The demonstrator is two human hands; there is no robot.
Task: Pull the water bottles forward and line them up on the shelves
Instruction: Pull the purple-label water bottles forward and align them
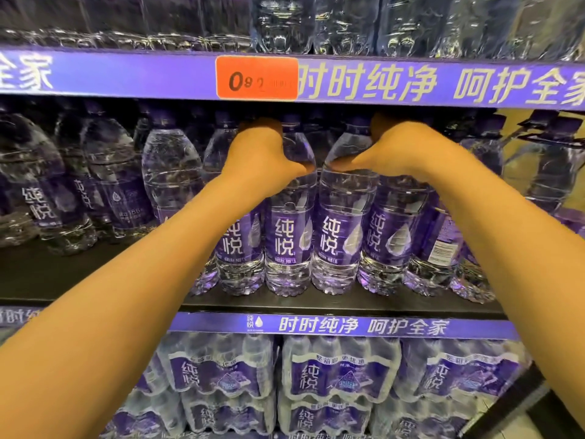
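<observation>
Clear water bottles with purple labels and purple caps stand on the middle shelf [95, 280]. My left hand [259, 153] grips the shoulder of one front bottle [289, 236], thumb on its front and fingers behind its neck. My right hand [399, 150] grips the neighbouring front bottle [340, 236] the same way. Both bottles stand upright, side by side, near the shelf's front edge. More bottles [387, 236] flank them on the right. Further left, other bottles [172, 172] stand deeper on the shelf.
An orange price tag [257, 78] sits on the purple strip of the upper shelf [126, 72], close above the caps. Shrink-wrapped bottle packs [338, 369] fill the lower shelf. Large bottles [281, 23] stand on the top shelf. Bare dark shelf board lies front left.
</observation>
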